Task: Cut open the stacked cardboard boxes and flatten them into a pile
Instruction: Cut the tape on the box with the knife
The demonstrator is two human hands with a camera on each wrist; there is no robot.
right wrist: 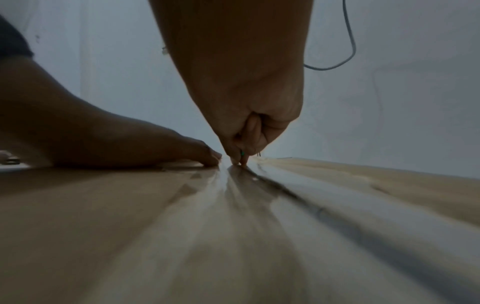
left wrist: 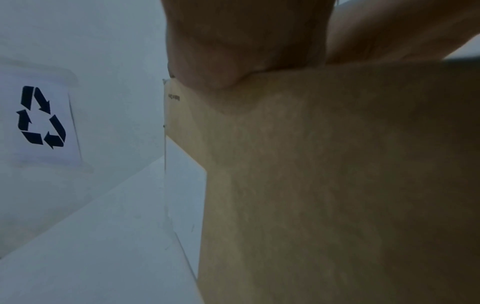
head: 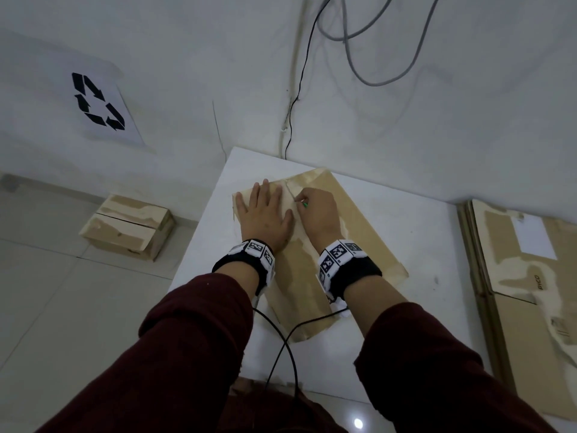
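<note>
A cardboard box (head: 349,220) lay on the white tabletop (head: 421,245), its taped seam (right wrist: 233,191) facing up. The left hand (head: 265,214) pressed flat on it with straight fingers, just beside the seam. The right hand (head: 318,210) was clenched around a small cutter with a green part (head: 305,204), its tip at the seam. The cardboard looked light and stiff, but the glossy tape was probably slippery, so a flat palm on the bare board seemed the best hold. Another box (head: 128,226) waited on the floor.
</note>
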